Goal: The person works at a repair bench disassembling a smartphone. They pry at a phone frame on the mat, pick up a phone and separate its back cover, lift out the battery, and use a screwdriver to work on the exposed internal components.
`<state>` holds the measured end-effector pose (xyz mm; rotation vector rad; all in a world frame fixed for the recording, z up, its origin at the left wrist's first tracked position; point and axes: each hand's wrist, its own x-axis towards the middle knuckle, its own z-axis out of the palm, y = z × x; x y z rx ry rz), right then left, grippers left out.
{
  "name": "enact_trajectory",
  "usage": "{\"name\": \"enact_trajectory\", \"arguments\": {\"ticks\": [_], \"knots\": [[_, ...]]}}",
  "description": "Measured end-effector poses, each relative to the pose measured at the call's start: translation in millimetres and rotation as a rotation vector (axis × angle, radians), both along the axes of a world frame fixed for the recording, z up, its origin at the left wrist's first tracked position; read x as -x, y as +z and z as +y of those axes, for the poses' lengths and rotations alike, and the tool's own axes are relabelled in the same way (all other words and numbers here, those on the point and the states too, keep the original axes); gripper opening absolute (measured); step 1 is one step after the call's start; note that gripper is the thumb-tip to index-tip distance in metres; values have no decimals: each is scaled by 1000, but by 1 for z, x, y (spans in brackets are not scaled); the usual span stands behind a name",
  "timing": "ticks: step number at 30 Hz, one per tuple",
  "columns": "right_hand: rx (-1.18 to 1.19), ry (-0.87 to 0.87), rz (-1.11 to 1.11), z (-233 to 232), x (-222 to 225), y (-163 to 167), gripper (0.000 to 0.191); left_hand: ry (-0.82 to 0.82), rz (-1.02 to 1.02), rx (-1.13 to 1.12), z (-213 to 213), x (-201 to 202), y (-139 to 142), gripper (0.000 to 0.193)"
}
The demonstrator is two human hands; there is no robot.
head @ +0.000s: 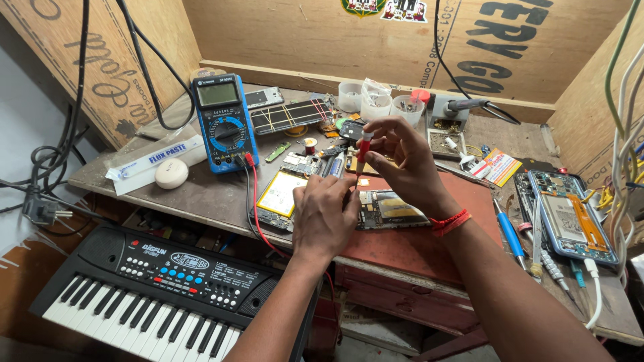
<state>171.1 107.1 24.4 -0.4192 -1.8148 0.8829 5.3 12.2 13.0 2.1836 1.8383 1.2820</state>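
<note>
Red-handled screwdriver (pixel 363 149) gripped by right hand (pixel 402 161); left hand (pixel 324 218) presses opened phone (pixel 389 209), multimeter (pixel 223 123) nearby.

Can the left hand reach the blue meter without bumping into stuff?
Probably yes. The left hand rests on the opened phone, and the blue meter stands up-left of it. Only the meter's red and black leads lie between, flat on the bench.
</note>
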Motion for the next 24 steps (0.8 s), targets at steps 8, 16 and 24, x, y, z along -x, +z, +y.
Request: {"name": "enact_trajectory", "arguments": {"ticks": [8,16,24], "knots": [[-19,-73,21,5,2,-5,41,3,4,-39,3,2,-6,22],[-40,-53,-39,3,2,-2,36,9,-14,-4,2,3,-3,19],[-113,-241,32,-6,19,-13,42,10,7,-3,4,3,-7,16]]}}
